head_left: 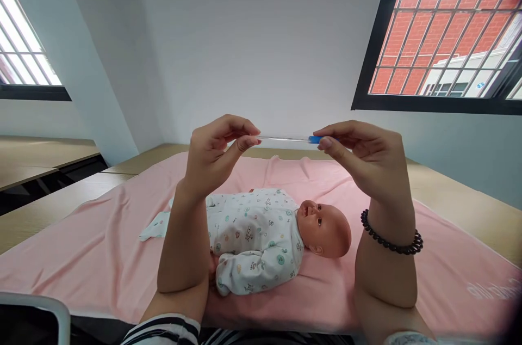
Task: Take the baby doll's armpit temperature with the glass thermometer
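A thin clear glass thermometer (284,139) with a blue end is held level in the air between both hands. My left hand (218,152) pinches its clear end between thumb and fingers. The blue end is pinched by my right hand (365,157), whose wrist wears a dark bead bracelet (391,241). Below and beyond the hands a baby doll (326,228) lies on its back, head to the right, dressed in a white printed outfit (261,241). My left forearm hides part of the doll's lower body.
A pink cloth (101,247) with some folds covers much of the wooden table (457,187). Another table (44,157) stands at the far left. Behind are a pale wall (261,51) and barred windows (444,29). A white-framed edge (36,301) shows at the lower left.
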Motion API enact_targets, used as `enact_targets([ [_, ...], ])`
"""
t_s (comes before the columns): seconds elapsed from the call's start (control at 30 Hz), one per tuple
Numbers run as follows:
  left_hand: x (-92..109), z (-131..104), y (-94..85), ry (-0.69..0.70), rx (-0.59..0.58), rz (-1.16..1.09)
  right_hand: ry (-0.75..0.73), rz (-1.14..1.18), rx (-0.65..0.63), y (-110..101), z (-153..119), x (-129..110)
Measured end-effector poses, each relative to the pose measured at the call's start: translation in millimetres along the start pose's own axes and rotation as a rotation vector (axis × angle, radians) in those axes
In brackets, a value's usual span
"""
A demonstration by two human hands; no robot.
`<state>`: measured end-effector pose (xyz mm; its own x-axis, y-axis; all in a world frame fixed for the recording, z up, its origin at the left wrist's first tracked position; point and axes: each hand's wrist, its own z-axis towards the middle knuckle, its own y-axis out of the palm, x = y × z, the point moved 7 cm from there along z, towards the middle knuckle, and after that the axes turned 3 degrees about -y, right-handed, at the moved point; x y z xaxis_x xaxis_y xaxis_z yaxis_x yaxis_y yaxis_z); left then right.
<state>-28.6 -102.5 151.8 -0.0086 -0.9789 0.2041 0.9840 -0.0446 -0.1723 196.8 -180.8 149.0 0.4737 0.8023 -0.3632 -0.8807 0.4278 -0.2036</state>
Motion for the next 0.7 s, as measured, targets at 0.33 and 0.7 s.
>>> enact_targets([
  [0.33, -7.1, 2.8, 4.8, 0.026, -0.021, 0.056, 0.073, 0.013, -0.100, 5.6, -0.5, 7.8],
  [0.7, -8.1, 1.6, 3.2, -0.008, 0.033, -0.004, 0.086, -0.023, -0.114, 5.3, 0.3, 8.7],
])
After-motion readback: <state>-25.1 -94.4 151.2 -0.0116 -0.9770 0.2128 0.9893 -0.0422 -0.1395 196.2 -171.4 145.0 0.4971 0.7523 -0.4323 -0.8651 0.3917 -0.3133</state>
